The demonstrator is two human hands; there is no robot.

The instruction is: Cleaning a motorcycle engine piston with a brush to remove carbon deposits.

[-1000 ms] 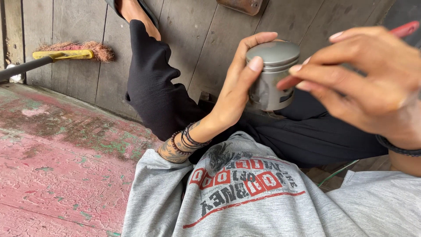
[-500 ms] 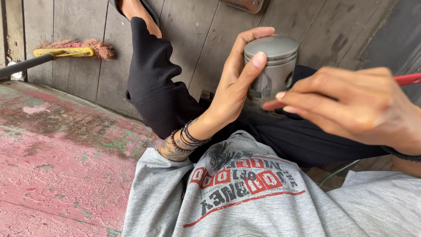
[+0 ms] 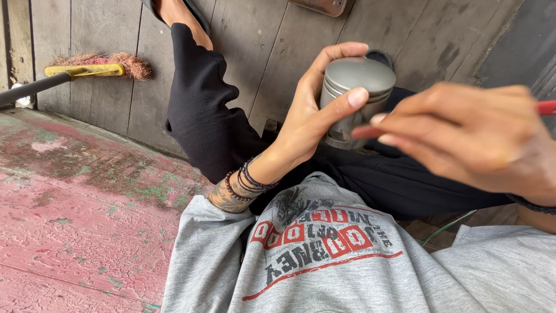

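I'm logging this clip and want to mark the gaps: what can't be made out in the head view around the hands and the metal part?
- Grey ridged metal cylinder: its lower half and near side are hidden by the left hand and the right hand.
- Thin red tool: its shaft is hidden inside the right hand, its far end cut off by the right edge, and its tip is blurred.
- Yellow-headed broom: its dark handle is cut off by the left edge.

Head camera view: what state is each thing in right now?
Grey metal cylinder: upright, gripped by the left hand.
Thin red tool: held in the right hand, tip at the cylinder's side.
Yellow-headed broom: lying idle by the grey wooden wall.
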